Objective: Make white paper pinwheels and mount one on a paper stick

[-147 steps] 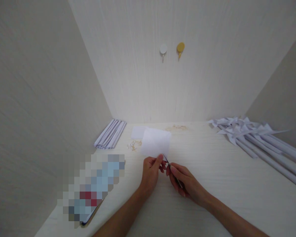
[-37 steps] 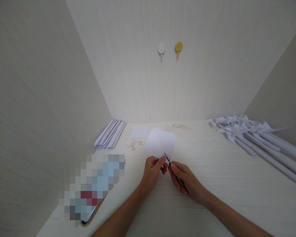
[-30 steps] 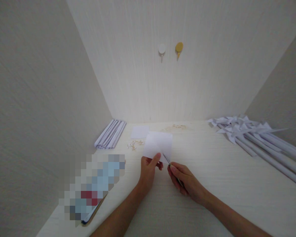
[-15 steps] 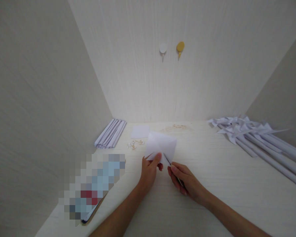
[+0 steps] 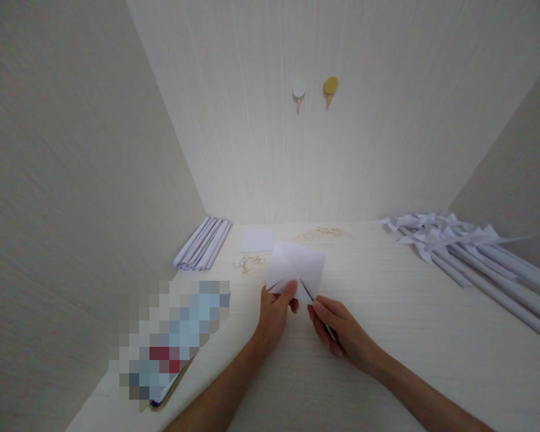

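A square white sheet of paper [image 5: 299,261] is tilted above the table, with crease lines meeting near its middle. Gripping its lower edge, my left hand [image 5: 273,313] has the thumb on top and the fingers underneath. A slit opens in the paper near its lower left corner. My right hand [image 5: 344,331] is closed around a slim dark blade-like tool [image 5: 306,290], whose thin tip lies along the paper's lower right part, pointing to the middle. Most of the tool is hidden by my fingers, so its exact kind is unclear.
Rolled paper sticks [image 5: 203,243] lie at the back left, near a flat white paper [image 5: 257,240] and small scattered pieces [image 5: 248,263]. Several paper pinwheels on sticks [image 5: 472,246] lie at right. A blurred-out object [image 5: 180,342] rests at left. Two hooks [image 5: 330,87] hang on the wall.
Hands, paper and tool keep nearly the same pose. The whole view has shifted very slightly, so everything appears a little further right.
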`<state>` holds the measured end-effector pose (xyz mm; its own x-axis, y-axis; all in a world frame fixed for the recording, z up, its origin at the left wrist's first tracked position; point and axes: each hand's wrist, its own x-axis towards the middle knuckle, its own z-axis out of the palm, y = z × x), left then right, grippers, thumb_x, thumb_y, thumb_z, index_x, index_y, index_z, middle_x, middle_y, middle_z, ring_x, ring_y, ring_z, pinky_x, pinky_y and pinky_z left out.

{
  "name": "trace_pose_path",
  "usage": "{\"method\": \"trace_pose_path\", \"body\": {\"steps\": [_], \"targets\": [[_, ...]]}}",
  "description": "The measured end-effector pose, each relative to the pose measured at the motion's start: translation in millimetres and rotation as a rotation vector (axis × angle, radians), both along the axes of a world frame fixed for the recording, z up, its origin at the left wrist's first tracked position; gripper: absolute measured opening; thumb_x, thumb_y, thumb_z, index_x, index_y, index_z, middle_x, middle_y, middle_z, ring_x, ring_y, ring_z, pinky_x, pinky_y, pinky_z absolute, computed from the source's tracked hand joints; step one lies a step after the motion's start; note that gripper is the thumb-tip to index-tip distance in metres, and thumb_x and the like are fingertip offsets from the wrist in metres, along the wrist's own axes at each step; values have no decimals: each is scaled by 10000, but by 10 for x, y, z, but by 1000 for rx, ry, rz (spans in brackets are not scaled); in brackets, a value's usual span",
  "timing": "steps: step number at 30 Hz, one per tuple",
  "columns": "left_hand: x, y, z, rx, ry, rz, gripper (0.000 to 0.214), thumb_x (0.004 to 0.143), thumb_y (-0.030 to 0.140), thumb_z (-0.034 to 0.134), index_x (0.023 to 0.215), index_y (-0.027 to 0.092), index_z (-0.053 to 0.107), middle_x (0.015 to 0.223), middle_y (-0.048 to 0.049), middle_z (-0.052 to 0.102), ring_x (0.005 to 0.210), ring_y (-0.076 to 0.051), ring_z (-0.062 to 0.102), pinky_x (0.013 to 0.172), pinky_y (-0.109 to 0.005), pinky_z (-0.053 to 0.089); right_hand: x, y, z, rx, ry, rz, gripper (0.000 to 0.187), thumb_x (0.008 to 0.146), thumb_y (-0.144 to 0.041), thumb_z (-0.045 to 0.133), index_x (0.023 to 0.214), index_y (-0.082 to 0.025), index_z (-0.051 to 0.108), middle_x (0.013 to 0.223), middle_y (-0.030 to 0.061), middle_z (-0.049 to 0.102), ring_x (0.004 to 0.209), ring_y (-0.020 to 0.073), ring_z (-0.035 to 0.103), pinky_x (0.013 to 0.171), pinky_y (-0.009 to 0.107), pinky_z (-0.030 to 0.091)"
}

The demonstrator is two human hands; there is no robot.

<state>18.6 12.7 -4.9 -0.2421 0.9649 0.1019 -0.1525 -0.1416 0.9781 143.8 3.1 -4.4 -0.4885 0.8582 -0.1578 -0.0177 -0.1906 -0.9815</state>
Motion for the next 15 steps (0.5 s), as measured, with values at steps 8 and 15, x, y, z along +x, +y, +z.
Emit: {"method": "trace_pose_path", "body": {"steps": [8, 15], "targets": [[-21, 1, -35, -2, 42, -45, 329, 644, 411, 584, 478, 149, 474, 401, 34, 442, 382, -79, 408, 375, -212, 333, -1, -6, 1, 1, -2, -10, 349, 738, -512, 427, 654, -174, 430, 349, -100, 382, 230, 14, 213, 241, 156, 132], [24, -27, -7, -25, 6, -92, 289, 611, 392, 612, 516, 141, 503, 409, 36, 455, 367, -76, 407, 366, -211, 322, -16, 3, -28, -9, 41, -9, 365, 720, -530, 447, 669, -169, 435, 326, -103, 358, 227, 19, 199, 237, 163, 128]]}}
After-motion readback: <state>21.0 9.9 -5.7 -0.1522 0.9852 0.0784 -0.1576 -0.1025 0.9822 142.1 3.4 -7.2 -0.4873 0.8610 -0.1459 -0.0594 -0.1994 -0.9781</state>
